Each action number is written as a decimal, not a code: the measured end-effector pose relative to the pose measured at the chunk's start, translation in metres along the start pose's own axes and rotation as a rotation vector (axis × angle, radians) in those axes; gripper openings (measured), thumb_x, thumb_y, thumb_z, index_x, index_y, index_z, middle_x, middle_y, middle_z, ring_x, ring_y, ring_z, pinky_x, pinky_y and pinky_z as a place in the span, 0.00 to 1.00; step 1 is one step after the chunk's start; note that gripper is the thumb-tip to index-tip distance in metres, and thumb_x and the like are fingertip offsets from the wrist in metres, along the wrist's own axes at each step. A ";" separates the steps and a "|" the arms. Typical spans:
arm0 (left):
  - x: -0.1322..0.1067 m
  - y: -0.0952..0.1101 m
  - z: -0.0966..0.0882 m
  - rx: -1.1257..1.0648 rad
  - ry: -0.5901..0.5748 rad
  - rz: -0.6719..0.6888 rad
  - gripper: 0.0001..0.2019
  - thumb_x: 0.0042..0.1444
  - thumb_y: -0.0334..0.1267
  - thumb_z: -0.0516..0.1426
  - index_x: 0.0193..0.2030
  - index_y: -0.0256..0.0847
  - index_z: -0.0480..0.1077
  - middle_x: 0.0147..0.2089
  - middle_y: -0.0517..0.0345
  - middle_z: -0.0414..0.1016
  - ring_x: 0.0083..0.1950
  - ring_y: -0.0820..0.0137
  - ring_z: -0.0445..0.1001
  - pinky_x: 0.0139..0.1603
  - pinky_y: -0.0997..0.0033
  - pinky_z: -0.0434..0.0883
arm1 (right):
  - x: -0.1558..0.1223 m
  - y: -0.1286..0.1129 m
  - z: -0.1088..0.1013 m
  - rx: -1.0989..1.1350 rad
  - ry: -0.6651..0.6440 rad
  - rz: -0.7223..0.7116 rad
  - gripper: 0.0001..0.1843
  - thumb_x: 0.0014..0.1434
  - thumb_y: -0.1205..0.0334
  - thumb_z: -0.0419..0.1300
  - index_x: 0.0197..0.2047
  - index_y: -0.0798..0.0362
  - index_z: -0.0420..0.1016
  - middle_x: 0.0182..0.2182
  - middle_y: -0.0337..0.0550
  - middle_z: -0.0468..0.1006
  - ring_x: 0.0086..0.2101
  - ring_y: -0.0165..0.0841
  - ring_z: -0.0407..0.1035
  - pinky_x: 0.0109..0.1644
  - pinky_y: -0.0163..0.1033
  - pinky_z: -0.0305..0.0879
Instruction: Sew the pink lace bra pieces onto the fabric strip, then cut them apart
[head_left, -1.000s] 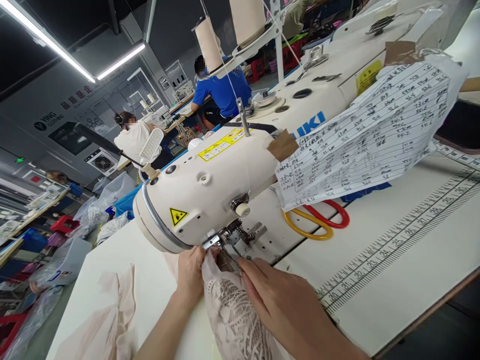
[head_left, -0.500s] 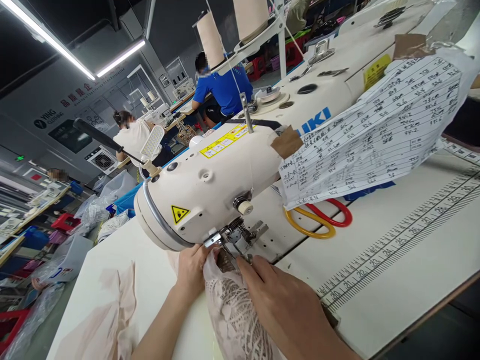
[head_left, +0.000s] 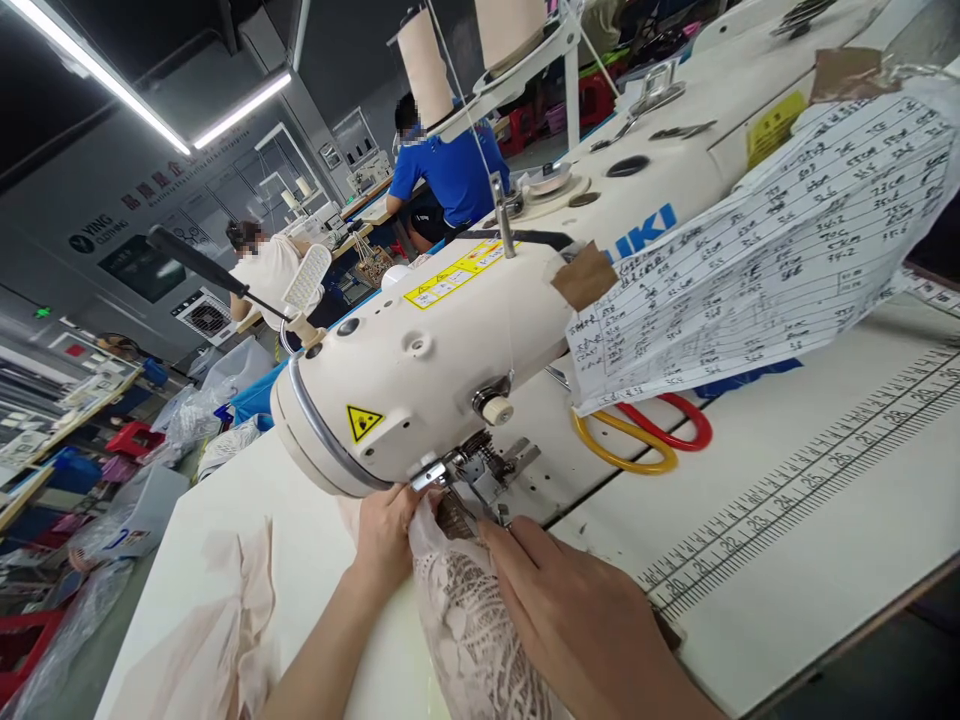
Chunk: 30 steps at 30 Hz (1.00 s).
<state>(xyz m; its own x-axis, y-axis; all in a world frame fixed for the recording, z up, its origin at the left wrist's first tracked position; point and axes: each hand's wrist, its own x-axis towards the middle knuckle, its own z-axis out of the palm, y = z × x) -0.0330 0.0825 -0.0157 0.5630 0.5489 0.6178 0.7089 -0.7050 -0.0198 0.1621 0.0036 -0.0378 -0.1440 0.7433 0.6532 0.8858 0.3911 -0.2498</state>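
Observation:
A cream sewing machine (head_left: 442, 350) leans across the middle of the view, its presser foot area low and partly hidden by my hands. Pale pink lace fabric (head_left: 472, 620) runs from the front edge up under the needle area. My left hand (head_left: 384, 535) is closed on the fabric's left edge, close below the machine head; its fingertips are partly hidden. On the right side, my right hand (head_left: 562, 600) grips the lace with fingers pressed together near the presser foot. A sheer pink piece of fabric (head_left: 217, 640) lies crumpled on the table at left.
Scissors with yellow and red handles (head_left: 630, 455) lie behind the needle area. A handwritten paper sheet (head_left: 765, 260) is taped to the machine. Ruler markings (head_left: 810, 480) cross the white table. Thread cones (head_left: 424, 70) stand above; two people (head_left: 450, 180) sit at machines beyond.
The view has shifted slightly, so the machine and paper sit a little further right. My hands keep nearly the same place on the lace.

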 end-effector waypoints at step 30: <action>0.003 0.019 -0.031 -0.120 -0.418 0.040 0.16 0.60 0.31 0.52 0.55 0.39 0.67 0.48 0.44 0.72 0.46 0.59 0.73 0.43 0.59 0.74 | -0.029 0.004 -0.030 0.152 -0.080 -0.004 0.11 0.64 0.69 0.45 0.44 0.50 0.66 0.24 0.35 0.74 0.20 0.30 0.70 0.20 0.34 0.57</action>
<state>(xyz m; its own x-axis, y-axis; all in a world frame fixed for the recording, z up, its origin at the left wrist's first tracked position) -0.0311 0.0573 0.0106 0.7297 0.6376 0.2470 0.6430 -0.7627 0.0693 0.1829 -0.0332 -0.0360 -0.1876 0.7797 0.5974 0.8092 0.4674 -0.3560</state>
